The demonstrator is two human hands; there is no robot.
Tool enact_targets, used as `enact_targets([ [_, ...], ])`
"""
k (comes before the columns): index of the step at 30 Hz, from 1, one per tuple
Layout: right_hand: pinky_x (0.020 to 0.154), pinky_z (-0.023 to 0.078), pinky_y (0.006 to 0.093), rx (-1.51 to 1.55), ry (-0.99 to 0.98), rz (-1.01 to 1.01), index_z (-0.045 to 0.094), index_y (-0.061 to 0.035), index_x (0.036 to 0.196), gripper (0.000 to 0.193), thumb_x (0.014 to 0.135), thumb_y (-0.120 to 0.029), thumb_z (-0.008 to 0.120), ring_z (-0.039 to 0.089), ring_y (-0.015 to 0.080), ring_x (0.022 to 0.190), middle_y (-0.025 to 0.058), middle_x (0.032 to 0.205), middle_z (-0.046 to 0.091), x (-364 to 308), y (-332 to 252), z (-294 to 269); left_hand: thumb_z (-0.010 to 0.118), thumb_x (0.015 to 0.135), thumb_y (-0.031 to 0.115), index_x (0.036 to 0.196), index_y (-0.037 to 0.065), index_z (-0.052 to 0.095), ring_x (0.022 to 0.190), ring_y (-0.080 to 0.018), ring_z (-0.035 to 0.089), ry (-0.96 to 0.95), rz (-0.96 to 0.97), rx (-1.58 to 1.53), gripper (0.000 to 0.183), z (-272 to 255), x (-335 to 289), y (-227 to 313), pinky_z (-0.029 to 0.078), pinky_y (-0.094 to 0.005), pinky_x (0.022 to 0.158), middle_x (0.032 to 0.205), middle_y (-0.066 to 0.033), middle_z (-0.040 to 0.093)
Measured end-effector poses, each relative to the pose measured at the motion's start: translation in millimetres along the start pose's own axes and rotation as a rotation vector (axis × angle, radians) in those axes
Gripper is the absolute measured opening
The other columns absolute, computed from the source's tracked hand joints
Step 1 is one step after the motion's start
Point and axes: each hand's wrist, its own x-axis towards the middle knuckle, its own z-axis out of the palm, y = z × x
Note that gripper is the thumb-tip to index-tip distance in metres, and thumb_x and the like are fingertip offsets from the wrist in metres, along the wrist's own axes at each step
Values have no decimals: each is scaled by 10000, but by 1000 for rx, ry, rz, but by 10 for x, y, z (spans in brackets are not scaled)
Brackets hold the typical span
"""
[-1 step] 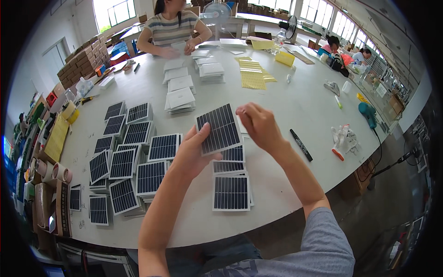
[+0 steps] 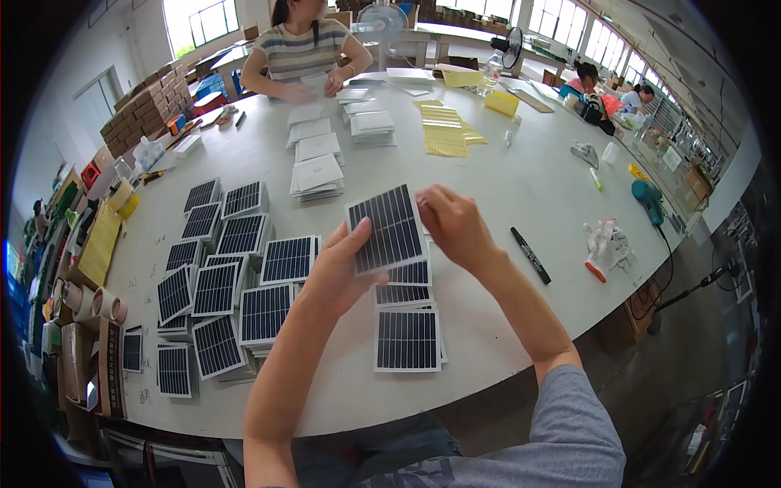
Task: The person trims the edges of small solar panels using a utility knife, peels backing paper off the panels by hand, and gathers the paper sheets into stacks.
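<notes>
My left hand (image 2: 335, 267) is closed on a small square solar panel (image 2: 386, 233), thumb over its dark lined face, and holds it tilted above the table. At the panel's upper right edge is my right hand (image 2: 457, 226), its fingers curled into a pinch. What lies between those fingertips is too small to make out. Below the held panel, more solar panels (image 2: 407, 340) lie face up in a short overlapping row. To the left, several stacks of solar panels (image 2: 215, 289) stand close together. Beyond the held panel are stacks of white square pieces (image 2: 318, 174).
Across the white table (image 2: 480, 350) a person in a striped shirt (image 2: 313, 53) handles a pale piece. Yellow sheets (image 2: 445, 130) lie at the far middle. On the right are a black marker (image 2: 530, 255), white gloves (image 2: 608, 248) and a teal heat-gun-like tool (image 2: 647, 202).
My right hand has shifted slightly down and left, closer to the panel's edge. My left hand and the panel have hardly moved.
</notes>
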Motion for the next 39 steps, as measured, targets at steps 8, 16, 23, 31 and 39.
enact_targets([
  [8, 645, 491, 464, -12, 3, 244, 550, -5, 884, 148, 952, -135, 575, 605, 403, 734, 174, 839, 618, -18, 144, 225, 570, 983, 270, 1290, 42, 471, 805, -193, 683, -209, -211, 341, 395, 441, -175, -79, 572, -304, 479, 1027, -99, 635],
  [16, 578, 484, 374, -16, 135, 117, 590, 2, 889, 117, 962, -86, 566, 596, 324, 644, 136, 776, 614, -10, -167, 51, 516, 1018, 267, 1265, 85, 504, 878, -164, 622, 153, -117, 79, 308, 163, -87, 24, 527, -346, 583, 1018, -35, 614],
  [23, 571, 498, 400, -105, 59, 37, 585, -8, 905, 28, 923, -28, 590, 601, 340, 653, 135, 806, 615, -71, -157, 107, 518, 1016, 265, 1234, 90, 514, 835, -139, 632, 6, -85, 19, 279, 121, -78, 46, 513, -301, 543, 1001, -22, 612],
  [31, 582, 496, 338, 195, -113, 466, 644, 19, 839, 407, 1012, -321, 505, 628, 249, 629, 90, 682, 595, 6, 287, 22, 535, 998, 245, 1241, 44, 498, 752, -152, 663, -111, -210, 354, 317, 415, -135, -89, 556, -276, 467, 989, -78, 617],
  [39, 418, 472, 249, 854, -581, 659, 628, 5, 696, 771, 978, -648, 331, 559, 119, 441, 67, 606, 615, 94, -15, -247, 531, 999, 214, 1191, 54, 545, 813, -122, 658, -15, -170, 82, 250, 18, -59, 41, 542, -271, 616, 991, -48, 651],
])
